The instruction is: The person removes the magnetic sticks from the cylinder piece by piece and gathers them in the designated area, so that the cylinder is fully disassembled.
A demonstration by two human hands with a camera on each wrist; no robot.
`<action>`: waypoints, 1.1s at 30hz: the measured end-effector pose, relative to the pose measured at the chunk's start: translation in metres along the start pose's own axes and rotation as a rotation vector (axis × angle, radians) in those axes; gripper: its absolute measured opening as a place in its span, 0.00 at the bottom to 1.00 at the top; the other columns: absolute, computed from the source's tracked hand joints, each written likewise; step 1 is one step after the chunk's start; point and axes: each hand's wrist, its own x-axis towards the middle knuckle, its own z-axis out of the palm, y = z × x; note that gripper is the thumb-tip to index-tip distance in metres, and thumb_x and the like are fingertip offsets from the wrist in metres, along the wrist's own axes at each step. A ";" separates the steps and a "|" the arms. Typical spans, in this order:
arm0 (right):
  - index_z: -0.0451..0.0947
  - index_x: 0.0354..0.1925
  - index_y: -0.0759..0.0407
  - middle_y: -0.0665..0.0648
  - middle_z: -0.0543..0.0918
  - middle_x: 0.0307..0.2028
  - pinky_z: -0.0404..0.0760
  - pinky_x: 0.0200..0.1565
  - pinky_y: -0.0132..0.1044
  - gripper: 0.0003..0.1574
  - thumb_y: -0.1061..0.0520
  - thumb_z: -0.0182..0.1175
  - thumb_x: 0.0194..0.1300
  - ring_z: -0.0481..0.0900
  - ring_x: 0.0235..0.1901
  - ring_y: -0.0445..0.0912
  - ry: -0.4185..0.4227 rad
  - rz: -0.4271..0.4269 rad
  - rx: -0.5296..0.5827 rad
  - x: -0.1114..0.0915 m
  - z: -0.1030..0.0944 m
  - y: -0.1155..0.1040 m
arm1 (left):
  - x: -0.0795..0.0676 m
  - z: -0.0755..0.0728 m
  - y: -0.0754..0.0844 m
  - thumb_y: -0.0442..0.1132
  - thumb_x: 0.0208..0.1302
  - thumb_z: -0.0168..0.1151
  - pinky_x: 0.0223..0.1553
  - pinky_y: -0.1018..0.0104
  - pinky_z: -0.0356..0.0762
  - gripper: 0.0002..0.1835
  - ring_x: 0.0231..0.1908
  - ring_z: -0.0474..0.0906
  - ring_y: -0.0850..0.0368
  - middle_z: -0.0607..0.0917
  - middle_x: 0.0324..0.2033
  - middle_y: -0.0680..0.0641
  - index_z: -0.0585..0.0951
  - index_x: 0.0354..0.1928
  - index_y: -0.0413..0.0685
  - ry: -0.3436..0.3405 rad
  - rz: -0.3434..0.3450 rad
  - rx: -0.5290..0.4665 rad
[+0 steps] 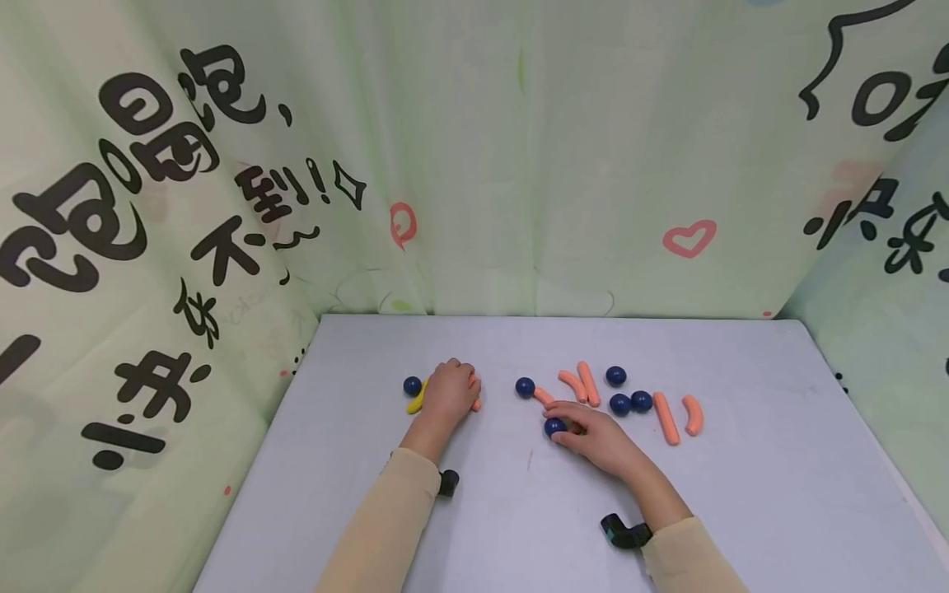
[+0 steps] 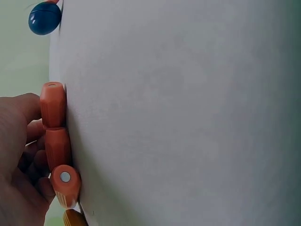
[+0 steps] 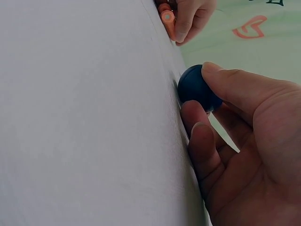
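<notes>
My left hand (image 1: 449, 394) is at the left of the table, its fingers curled around orange magnetic rods. In the left wrist view three orange rods (image 2: 58, 149) stand end-on against the fingers, one showing a silver disc at its tip. A yellow rod (image 1: 417, 400) lies beside this hand, with a blue ball (image 1: 412, 385) just left of it. Nearer the middle, my right hand (image 1: 599, 441) pinches another blue ball (image 3: 196, 88) between thumb and fingers, low over the table. An orange rod (image 1: 544, 397) lies just beyond the fingertips, its far end at a blue ball (image 1: 525, 387).
Right of centre lie two orange rods (image 1: 588, 384), one curved and one straight. Several blue balls (image 1: 619, 403) sit nearby. A straight orange rod (image 1: 666, 418) and a curved one (image 1: 693, 415) are farther right. A curtain (image 1: 563, 165) hangs behind the white table (image 1: 741, 478).
</notes>
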 end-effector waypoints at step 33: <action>0.79 0.59 0.37 0.43 0.78 0.62 0.76 0.45 0.39 0.24 0.48 0.66 0.65 0.77 0.44 0.44 0.004 -0.010 0.020 0.002 0.001 0.003 | -0.005 0.002 0.058 0.55 0.73 0.54 0.66 0.57 0.71 0.27 0.65 0.71 0.53 0.74 0.66 0.52 0.68 0.71 0.64 -0.188 0.299 -0.187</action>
